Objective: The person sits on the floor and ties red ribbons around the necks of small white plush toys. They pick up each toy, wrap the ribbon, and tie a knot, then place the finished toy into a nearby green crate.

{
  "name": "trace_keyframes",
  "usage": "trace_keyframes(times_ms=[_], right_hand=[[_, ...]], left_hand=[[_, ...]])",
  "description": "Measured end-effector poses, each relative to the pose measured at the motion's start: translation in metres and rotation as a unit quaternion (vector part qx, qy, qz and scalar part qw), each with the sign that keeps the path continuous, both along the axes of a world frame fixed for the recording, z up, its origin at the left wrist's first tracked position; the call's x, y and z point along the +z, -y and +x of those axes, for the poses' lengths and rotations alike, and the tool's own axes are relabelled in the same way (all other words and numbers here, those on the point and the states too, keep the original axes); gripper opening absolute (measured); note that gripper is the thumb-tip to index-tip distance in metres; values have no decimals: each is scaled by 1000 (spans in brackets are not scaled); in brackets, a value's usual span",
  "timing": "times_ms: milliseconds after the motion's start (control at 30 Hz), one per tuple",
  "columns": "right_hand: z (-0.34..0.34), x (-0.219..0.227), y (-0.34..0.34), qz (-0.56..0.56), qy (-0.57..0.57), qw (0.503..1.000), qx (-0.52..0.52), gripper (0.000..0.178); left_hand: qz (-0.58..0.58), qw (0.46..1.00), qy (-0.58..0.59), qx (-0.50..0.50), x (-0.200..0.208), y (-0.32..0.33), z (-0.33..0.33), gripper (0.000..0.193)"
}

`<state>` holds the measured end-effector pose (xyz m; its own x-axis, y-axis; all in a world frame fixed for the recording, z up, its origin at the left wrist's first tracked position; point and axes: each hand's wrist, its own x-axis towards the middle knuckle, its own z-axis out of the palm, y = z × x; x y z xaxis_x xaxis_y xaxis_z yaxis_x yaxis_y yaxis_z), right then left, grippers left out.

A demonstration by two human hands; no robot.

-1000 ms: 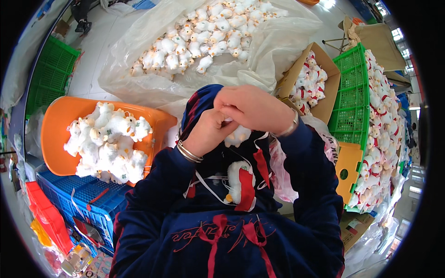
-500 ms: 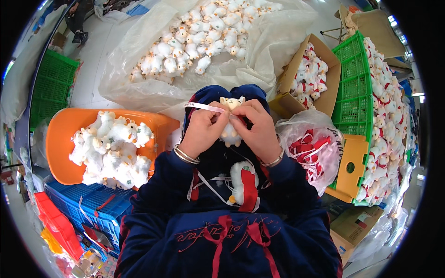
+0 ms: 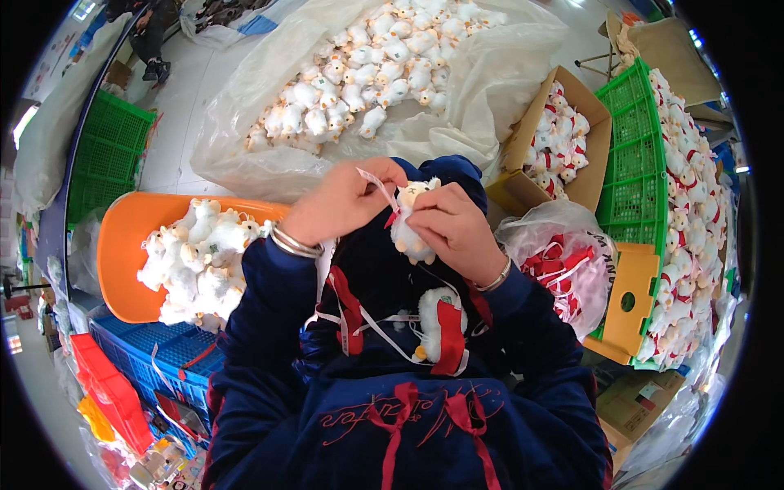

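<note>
A small white plush animal [image 3: 414, 214] with a cream head stands face up above my lap. My right hand [image 3: 464, 237] is closed around its side, fingers across its chest. Pinched in my left hand [image 3: 343, 206] is a white printed ribbon [image 3: 377, 184], which runs to the toy's neck. A bit of red cloth [image 3: 392, 218] shows at the toy's left side. On my lap lies another white plush toy [image 3: 431, 314] with a red strip [image 3: 450, 333] over it. Beside that is a red cloth piece [image 3: 347, 306] with white ribbons trailing from it.
An orange tub [image 3: 114, 261] of white plush toys stands left, above a blue crate [image 3: 151, 343]. Ahead spreads a plastic sheet [image 3: 224, 139] heaped with toys. To the right are a cardboard box [image 3: 523, 135], a green crate [image 3: 633, 155] and a clear bag [image 3: 523, 233] of red pieces.
My left hand has moved up and left, away from the toy, drawing the ribbon. My right hand stays on the toy, which has turned slightly. The view has shifted a little.
</note>
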<state>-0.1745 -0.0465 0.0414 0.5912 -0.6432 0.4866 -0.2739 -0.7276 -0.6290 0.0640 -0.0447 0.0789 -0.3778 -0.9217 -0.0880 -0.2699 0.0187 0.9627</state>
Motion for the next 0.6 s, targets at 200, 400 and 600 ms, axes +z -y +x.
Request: trace_keyframes(times_ms=[200, 400, 600], right_hand=[[-1, 17, 18, 15, -60, 994, 85, 11], [2, 5, 19, 77, -28, 994, 70, 14], [6, 9, 17, 71, -16, 995, 63, 13]], left_hand=[[-63, 989, 99, -89, 42, 27, 1, 15], [-193, 957, 119, -181, 35, 21, -19, 18], [-308, 942, 121, 50, 11, 10, -28, 18]])
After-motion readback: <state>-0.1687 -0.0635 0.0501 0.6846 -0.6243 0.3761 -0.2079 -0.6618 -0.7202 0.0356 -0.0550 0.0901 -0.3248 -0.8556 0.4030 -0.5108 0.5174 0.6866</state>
